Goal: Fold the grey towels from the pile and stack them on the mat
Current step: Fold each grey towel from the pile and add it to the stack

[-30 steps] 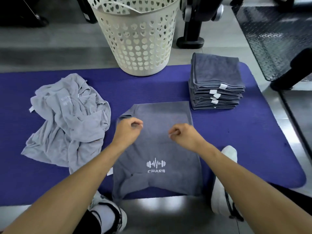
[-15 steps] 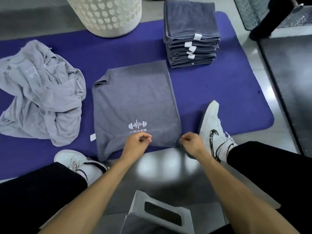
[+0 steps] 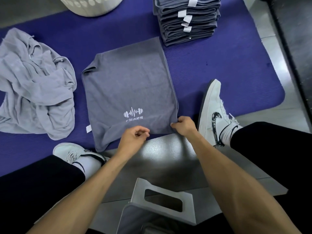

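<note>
A dark grey towel (image 3: 128, 88) with a white dumbbell logo lies flat on the purple mat (image 3: 219, 68), folded into a rectangle. My right hand (image 3: 184, 125) pinches its near right corner. My left hand (image 3: 133, 139) has curled fingers at the towel's near edge, pinching the cloth. A stack of folded grey towels (image 3: 187, 19) with white tags stands at the far right of the mat. A crumpled pile of lighter grey towels (image 3: 35, 85) lies on the mat's left.
A white perforated laundry basket (image 3: 91, 5) stands at the far edge. My white shoes (image 3: 214, 114) rest at the mat's near edge, one each side. A grey stool (image 3: 162, 203) sits below me. Dark flooring runs along the right.
Both hands came back from the towel's middle to its near edge. The right hand has taken the near right corner. My head moved forward and looks further down.
</note>
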A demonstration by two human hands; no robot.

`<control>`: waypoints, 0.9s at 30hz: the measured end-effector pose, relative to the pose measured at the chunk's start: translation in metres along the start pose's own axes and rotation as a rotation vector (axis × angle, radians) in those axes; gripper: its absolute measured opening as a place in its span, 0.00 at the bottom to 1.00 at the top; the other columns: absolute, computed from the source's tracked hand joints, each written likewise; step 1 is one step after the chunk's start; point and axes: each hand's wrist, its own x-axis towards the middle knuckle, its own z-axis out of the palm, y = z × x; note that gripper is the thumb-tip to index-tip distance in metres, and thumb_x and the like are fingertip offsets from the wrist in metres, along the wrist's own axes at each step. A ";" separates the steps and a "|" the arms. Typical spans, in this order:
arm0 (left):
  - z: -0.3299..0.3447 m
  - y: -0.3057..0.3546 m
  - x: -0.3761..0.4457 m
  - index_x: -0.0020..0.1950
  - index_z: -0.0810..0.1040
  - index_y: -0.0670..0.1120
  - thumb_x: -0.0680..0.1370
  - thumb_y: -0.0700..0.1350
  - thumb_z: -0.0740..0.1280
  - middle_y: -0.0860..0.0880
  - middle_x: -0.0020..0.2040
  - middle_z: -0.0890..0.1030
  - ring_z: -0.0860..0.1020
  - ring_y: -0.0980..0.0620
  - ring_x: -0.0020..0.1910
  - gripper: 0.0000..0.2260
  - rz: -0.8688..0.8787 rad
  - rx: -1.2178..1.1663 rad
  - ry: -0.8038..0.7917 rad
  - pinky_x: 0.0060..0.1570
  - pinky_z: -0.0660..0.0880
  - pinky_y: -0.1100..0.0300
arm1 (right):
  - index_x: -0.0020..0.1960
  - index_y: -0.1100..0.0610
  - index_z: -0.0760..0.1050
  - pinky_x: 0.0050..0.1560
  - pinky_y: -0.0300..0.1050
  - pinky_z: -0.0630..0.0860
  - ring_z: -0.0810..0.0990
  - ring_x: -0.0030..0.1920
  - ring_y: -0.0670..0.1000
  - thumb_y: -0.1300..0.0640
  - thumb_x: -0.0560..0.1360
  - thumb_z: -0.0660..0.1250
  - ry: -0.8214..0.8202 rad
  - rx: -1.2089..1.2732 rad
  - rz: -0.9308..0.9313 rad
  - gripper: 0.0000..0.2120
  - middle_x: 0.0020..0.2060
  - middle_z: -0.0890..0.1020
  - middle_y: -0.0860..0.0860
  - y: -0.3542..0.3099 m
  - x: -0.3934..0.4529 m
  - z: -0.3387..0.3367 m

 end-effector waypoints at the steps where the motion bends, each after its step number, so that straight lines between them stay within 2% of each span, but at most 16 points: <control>1: 0.001 0.002 0.001 0.44 0.82 0.54 0.77 0.40 0.70 0.51 0.40 0.85 0.82 0.53 0.42 0.09 0.026 0.016 0.005 0.50 0.77 0.60 | 0.39 0.58 0.74 0.47 0.49 0.80 0.80 0.44 0.55 0.58 0.75 0.71 -0.020 0.102 -0.001 0.09 0.42 0.82 0.56 0.000 -0.003 -0.003; 3: 0.005 0.010 0.003 0.46 0.83 0.53 0.77 0.40 0.71 0.55 0.41 0.84 0.80 0.60 0.40 0.07 0.112 0.066 0.011 0.46 0.73 0.69 | 0.42 0.57 0.76 0.45 0.48 0.82 0.83 0.44 0.54 0.59 0.76 0.71 -0.103 0.317 0.013 0.06 0.45 0.83 0.56 -0.004 -0.014 -0.010; 6: 0.013 0.029 0.005 0.51 0.83 0.50 0.75 0.42 0.73 0.56 0.46 0.83 0.79 0.62 0.45 0.06 0.236 0.077 -0.032 0.48 0.71 0.74 | 0.44 0.58 0.77 0.34 0.40 0.78 0.81 0.34 0.49 0.60 0.76 0.72 -0.241 0.502 -0.045 0.04 0.39 0.83 0.54 -0.017 -0.028 -0.024; 9: 0.020 0.041 0.010 0.54 0.83 0.48 0.73 0.43 0.75 0.55 0.48 0.81 0.78 0.62 0.49 0.11 0.340 0.116 -0.059 0.51 0.69 0.74 | 0.46 0.59 0.79 0.37 0.39 0.79 0.80 0.33 0.48 0.63 0.75 0.72 -0.343 0.630 -0.128 0.02 0.37 0.83 0.53 -0.028 -0.037 -0.034; 13: 0.021 0.043 0.014 0.51 0.83 0.48 0.72 0.39 0.75 0.54 0.46 0.82 0.79 0.62 0.44 0.09 0.365 0.034 0.024 0.48 0.70 0.75 | 0.50 0.63 0.81 0.45 0.40 0.81 0.83 0.39 0.49 0.69 0.75 0.68 -0.437 0.715 -0.180 0.06 0.40 0.85 0.54 -0.033 -0.044 -0.039; 18: 0.016 0.043 0.018 0.49 0.85 0.47 0.73 0.38 0.74 0.55 0.42 0.84 0.82 0.61 0.42 0.07 0.346 -0.043 0.046 0.49 0.75 0.69 | 0.51 0.63 0.82 0.44 0.39 0.81 0.84 0.39 0.48 0.71 0.75 0.66 -0.430 0.706 -0.193 0.08 0.39 0.85 0.55 -0.034 -0.052 -0.038; 23: 0.013 0.040 0.018 0.54 0.85 0.46 0.76 0.38 0.71 0.54 0.46 0.85 0.82 0.59 0.46 0.09 0.388 -0.061 0.044 0.52 0.77 0.66 | 0.55 0.67 0.78 0.42 0.40 0.82 0.85 0.39 0.51 0.72 0.75 0.67 -0.379 0.691 -0.133 0.10 0.38 0.85 0.56 -0.035 -0.052 -0.045; 27: 0.012 0.038 0.019 0.55 0.85 0.49 0.77 0.39 0.70 0.48 0.42 0.82 0.80 0.51 0.42 0.10 0.431 0.010 -0.004 0.46 0.74 0.60 | 0.52 0.65 0.79 0.42 0.42 0.82 0.86 0.39 0.52 0.71 0.75 0.67 -0.364 0.651 -0.130 0.07 0.38 0.85 0.56 -0.039 -0.054 -0.052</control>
